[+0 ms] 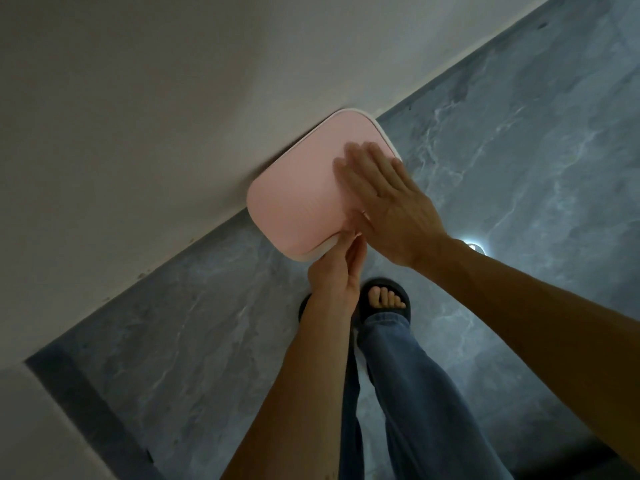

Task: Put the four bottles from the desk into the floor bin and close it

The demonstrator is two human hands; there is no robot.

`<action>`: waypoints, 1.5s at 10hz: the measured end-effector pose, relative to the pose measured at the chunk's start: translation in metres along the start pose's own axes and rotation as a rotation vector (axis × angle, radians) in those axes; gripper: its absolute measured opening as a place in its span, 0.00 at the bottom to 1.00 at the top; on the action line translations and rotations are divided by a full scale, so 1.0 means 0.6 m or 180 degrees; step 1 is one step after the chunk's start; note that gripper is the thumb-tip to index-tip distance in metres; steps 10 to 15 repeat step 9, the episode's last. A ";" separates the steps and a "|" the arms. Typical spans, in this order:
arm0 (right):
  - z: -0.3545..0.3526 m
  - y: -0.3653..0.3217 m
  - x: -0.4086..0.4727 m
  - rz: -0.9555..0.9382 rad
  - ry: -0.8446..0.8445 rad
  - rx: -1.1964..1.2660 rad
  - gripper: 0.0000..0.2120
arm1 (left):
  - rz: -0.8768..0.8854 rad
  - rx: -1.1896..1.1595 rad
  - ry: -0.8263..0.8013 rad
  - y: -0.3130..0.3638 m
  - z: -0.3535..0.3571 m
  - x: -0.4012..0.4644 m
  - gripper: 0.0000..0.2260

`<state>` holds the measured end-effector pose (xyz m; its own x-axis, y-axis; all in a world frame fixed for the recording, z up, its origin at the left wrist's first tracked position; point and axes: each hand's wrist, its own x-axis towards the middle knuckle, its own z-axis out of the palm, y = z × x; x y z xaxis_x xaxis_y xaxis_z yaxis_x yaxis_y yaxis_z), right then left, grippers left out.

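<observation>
bin (pixel 277 223) at frame centre, standing on grey marbled floor (pixel 519 168), its far side against a pale wall (pixel 138 98) filling the upper left. pink lid (pixel 298 188) down over a white rim, seen from above; contents hidden, no bottles visible. left of centre, below the bin: left hand (pixel 337 275) reaches up from the lower edge, fingers curled at the near white rim just under the lid edge; whether they grip it or only touch, cannot tell. right of that: right hand (pixel 384 199) lies flat on the lid's right half, palm down, fingers spread, grasping nothing. below the hands: dark sandal (pixel 384 299) with bare toes, blue jeans leg (pixel 408 393) running to the bottom edge. far right of centre: small bright glare spot (pixel 472 245) on the floor beside the right wrist.
</observation>
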<state>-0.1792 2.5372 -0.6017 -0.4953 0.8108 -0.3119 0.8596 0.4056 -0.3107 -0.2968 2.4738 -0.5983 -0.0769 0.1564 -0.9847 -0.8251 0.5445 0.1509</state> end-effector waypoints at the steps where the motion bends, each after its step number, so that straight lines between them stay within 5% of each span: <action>1: -0.002 -0.005 0.001 0.0077 0.0004 0.0064 0.33 | -0.0001 0.0037 -0.0020 -0.003 -0.003 0.003 0.17; 7: 0.008 -0.018 -0.006 0.0499 -0.0255 0.0209 0.40 | 0.0051 0.0244 -0.0197 0.014 -0.005 0.016 0.17; 9: -0.056 -0.043 -0.062 0.0663 -0.0611 0.0523 0.29 | 0.0046 0.1557 0.0288 0.038 -0.047 -0.046 0.04; 15: -0.056 -0.043 -0.062 0.0663 -0.0611 0.0523 0.29 | 0.0046 0.1557 0.0288 0.038 -0.047 -0.046 0.04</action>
